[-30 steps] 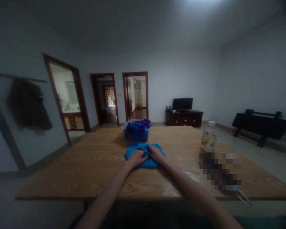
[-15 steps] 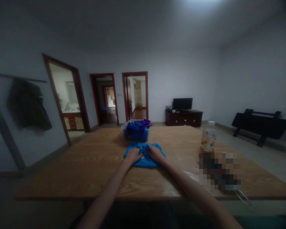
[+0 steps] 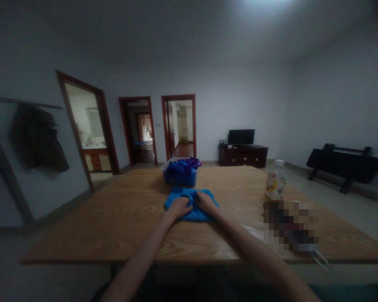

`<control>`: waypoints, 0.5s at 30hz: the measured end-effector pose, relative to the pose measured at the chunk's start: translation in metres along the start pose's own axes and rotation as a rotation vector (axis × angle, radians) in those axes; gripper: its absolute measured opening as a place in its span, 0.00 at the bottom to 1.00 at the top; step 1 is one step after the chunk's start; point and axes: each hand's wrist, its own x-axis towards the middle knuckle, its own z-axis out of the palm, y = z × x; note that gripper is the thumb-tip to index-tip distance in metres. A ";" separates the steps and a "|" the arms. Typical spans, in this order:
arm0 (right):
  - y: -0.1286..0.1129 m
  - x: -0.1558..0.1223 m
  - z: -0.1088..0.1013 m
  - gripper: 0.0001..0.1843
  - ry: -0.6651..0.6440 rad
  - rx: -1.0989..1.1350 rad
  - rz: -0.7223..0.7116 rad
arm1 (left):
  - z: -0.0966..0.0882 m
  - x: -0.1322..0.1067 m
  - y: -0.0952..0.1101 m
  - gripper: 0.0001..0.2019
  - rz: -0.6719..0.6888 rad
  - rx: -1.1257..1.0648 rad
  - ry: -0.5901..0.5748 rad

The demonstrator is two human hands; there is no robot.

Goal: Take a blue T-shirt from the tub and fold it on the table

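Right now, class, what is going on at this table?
A person sits at a wooden table with both hands on a blue cloth lying flat in front of them. The left hand and right hand press on it side by side. Behind the cloth stands a clear tub heaped with more blue and purple cloth. A capped bottle stands to the right.

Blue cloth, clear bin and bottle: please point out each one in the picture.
blue cloth (image 3: 198,215), head view, on the near edge of the fabric below the hands.
clear bin (image 3: 180,178), head view, on its front wall.
bottle (image 3: 275,183), head view, on the labelled body.
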 end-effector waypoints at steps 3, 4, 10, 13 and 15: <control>0.000 0.000 -0.001 0.05 -0.004 -0.007 -0.002 | -0.003 0.002 -0.007 0.18 -0.055 0.029 0.000; -0.001 0.000 -0.001 0.05 -0.004 -0.010 -0.002 | -0.005 0.002 -0.010 0.18 -0.072 0.038 0.004; -0.005 0.000 -0.004 0.05 0.004 -0.008 0.006 | -0.006 0.003 -0.020 0.20 -0.110 0.059 0.014; -0.009 -0.001 -0.008 0.04 0.013 -0.002 0.001 | -0.002 0.002 -0.015 0.20 -0.082 0.047 0.016; -0.013 -0.001 -0.012 0.04 0.016 0.011 0.001 | 0.002 0.001 -0.010 0.19 -0.044 0.024 0.016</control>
